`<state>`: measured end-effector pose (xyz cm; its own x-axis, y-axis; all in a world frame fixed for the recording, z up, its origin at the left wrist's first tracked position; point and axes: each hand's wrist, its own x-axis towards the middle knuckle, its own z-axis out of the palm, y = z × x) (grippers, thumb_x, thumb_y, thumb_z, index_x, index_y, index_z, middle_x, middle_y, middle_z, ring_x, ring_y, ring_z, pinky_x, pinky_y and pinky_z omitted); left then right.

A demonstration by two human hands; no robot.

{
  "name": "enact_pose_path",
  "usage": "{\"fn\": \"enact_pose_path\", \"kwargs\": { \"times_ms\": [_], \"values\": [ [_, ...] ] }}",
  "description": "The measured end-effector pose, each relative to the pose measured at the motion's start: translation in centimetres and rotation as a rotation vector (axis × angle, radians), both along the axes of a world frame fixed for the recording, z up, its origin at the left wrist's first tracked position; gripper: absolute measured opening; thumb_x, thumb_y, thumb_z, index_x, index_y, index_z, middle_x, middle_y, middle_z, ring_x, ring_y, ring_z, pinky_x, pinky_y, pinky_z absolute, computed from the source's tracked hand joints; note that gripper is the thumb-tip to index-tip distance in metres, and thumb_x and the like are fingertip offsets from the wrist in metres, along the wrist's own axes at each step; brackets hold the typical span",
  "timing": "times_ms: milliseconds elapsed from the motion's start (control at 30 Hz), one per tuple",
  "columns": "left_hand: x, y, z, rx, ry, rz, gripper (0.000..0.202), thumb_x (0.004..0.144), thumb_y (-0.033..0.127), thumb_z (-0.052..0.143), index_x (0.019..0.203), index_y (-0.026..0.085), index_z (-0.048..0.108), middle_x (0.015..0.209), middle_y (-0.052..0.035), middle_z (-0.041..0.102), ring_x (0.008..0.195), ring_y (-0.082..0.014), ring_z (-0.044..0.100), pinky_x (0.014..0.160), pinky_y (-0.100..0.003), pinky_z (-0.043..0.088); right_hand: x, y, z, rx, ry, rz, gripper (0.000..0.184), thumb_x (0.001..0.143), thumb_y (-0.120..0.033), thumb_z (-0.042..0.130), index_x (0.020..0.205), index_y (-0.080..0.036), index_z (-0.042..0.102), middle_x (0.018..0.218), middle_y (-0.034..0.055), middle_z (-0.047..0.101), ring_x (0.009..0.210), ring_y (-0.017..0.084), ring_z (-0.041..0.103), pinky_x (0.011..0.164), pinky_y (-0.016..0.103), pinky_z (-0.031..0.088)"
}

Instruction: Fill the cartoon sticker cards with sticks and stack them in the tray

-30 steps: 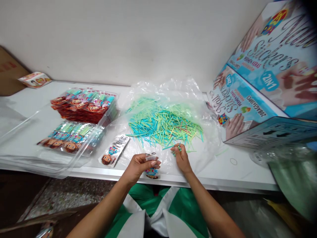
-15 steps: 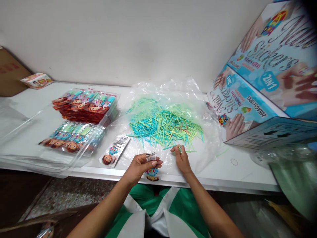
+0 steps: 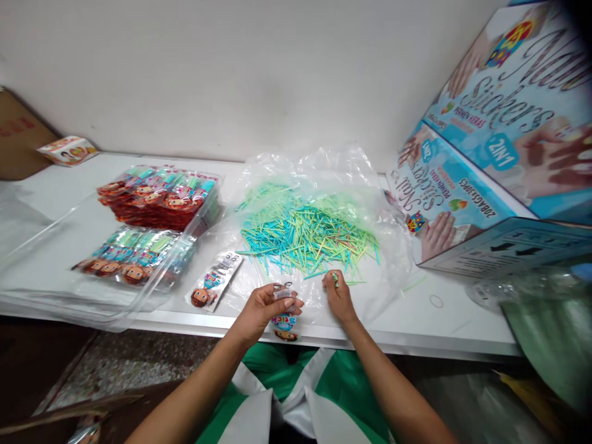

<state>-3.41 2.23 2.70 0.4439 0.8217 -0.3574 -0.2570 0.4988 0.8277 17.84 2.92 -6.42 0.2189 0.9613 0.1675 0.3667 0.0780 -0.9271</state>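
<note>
Near the table's front edge, my left hand point(image 3: 271, 308) pinches a small clear packet point(image 3: 285, 327) printed with a cartoon face. The packet hangs below my fingers, over the edge. My right hand point(image 3: 339, 296) is closed around a few thin green sticks point(image 3: 335, 280), whose ends show at the fist. Just beyond both hands, a heap of thin blue and green sticks point(image 3: 300, 237) lies on a clear plastic sheet or bag point(image 3: 319, 163). Left of my left hand, a stack of flat printed packets point(image 3: 215, 282) lies on the table.
A clear plastic tray point(image 3: 139, 314) at left carries filled packets point(image 3: 134, 256) and a taller stack of packets point(image 3: 157, 197). Large blue "Nail Stickers" boxes point(image 3: 504, 105) stand at right. A rubber band point(image 3: 436, 301) lies near the front right. A brown carton point(image 3: 23, 139) stands far left.
My right hand has shifted slightly to the right, away from the loose sticks at the heap's near edge, its fist turned a little. My left hand keeps its hold on the packet.
</note>
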Motion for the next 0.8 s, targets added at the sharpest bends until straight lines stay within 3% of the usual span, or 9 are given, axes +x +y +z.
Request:
{"fn": "enact_pose_path", "kwargs": {
  "times_ms": [167,333,433,500,633,800],
  "values": [
    [0.2,0.3,-0.3,-0.005,-0.027,0.011,0.026,0.068,0.024,0.072,0.087,0.009,0.063,0.087,-0.011,0.071,0.078,-0.0198,0.067,0.078,-0.034,0.049,-0.1,0.0,1.3,-0.026,0.052,-0.007,0.023,0.091,-0.043,0.033,0.083,-0.023,0.042,0.062,-0.0029,0.048,0.06,0.014,0.05,0.064,0.027,0.042],
    [0.6,1.2,-0.8,-0.028,0.05,0.007,0.03,0.064,0.026,0.074,0.085,0.007,0.065,0.081,-0.0115,0.071,0.068,-0.0177,0.066,0.066,-0.028,0.049,-0.3,0.1,6.4,-0.126,-0.021,0.18,0.024,0.086,-0.044,0.045,0.085,-0.022,0.054,0.061,-0.003,0.051,0.052,0.012,0.044,0.053,0.024,0.038],
    [1.0,1.4,-0.9,-0.009,0.085,-0.023,0.031,0.062,0.027,0.075,0.084,0.007,0.067,0.079,-0.011,0.071,0.067,-0.0181,0.066,0.065,-0.027,0.049,-1.0,0.2,8.9,-0.168,-0.06,0.34,0.028,0.08,-0.043,0.055,0.099,-0.022,0.06,0.067,-0.0023,0.058,0.056,0.012,0.049,0.055,0.024,0.039],
    [1.3,1.4,-0.8,0.026,0.082,-0.049,0.031,0.061,0.027,0.076,0.084,0.007,0.067,0.078,-0.0102,0.07,0.068,-0.0181,0.066,0.067,-0.028,0.049,-1.7,0.2,9.7,-0.168,-0.051,0.447,0.024,0.082,-0.041,0.052,0.092,-0.022,0.062,0.071,-0.0014,0.061,0.064,0.014,0.054,0.062,0.025,0.042],
    [1.3,1.3,-0.9,0.067,0.036,-0.046,0.033,0.065,0.032,0.073,0.087,0.009,0.068,0.084,-0.0102,0.07,0.072,-0.0185,0.065,0.073,-0.032,0.05,-2.5,0.2,10.0,-0.14,-0.094,0.483,0.025,0.086,-0.04,0.045,0.084,-0.02,0.061,0.077,-0.0002,0.063,0.075,0.016,0.058,0.072,0.027,0.043],
    [0.8,1.6,-1.3,0.154,0.167,0.005,0.029,0.067,0.035,0.07,0.078,0.009,0.071,0.075,-0.0098,0.07,0.07,-0.0181,0.064,0.071,-0.03,0.05,-1.8,0.5,11.5,-0.234,-0.245,0.585,0.033,0.087,-0.042,0.044,0.11,-0.021,0.054,0.084,0.0013,0.065,0.082,0.017,0.06,0.078,0.031,0.043]
  ]
}}
